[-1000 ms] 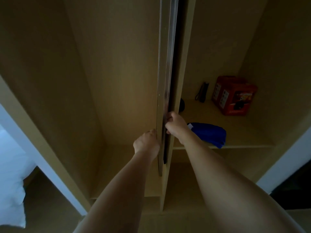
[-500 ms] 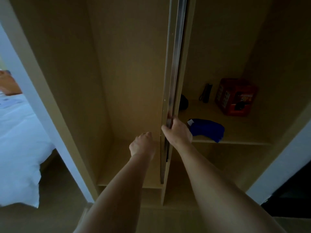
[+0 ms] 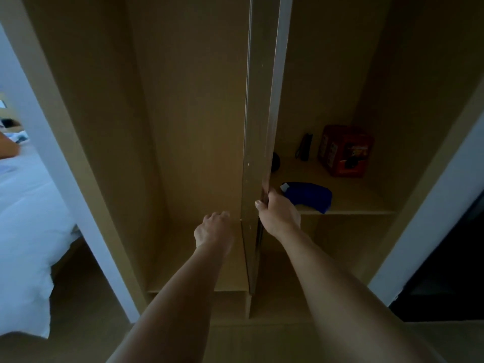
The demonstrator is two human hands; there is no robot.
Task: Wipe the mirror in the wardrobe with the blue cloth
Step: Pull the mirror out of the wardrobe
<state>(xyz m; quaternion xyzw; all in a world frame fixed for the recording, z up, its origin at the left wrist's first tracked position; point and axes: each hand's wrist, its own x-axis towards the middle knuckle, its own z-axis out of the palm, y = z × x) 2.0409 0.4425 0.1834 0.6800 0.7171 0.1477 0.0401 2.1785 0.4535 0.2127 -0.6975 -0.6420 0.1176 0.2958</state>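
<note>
Head view: tall slim pull-out mirror panel (image 3: 258, 142), rigid and probably fragile, standing edge-on at the wardrobe divider; right hand (image 3: 277, 216) gripping its edge. Left hand (image 3: 213, 229) hanging loosely curled, empty. Soft, light crumpled blue cloth (image 3: 309, 196) lying on the right-hand shelf (image 3: 348, 205); pinching any fold should do.

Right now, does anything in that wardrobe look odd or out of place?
Nothing looks damaged or spilled. The blue cloth lies crumpled on the shelf, untouched, while the right hand grips the edge of the mirror panel, which is seen edge-on.

Red box (image 3: 345, 150) on shelf (image 3: 366, 203) (right compartment), black item (image 3: 305, 147) beside; white bedding (image 3: 23, 231) left.
</note>
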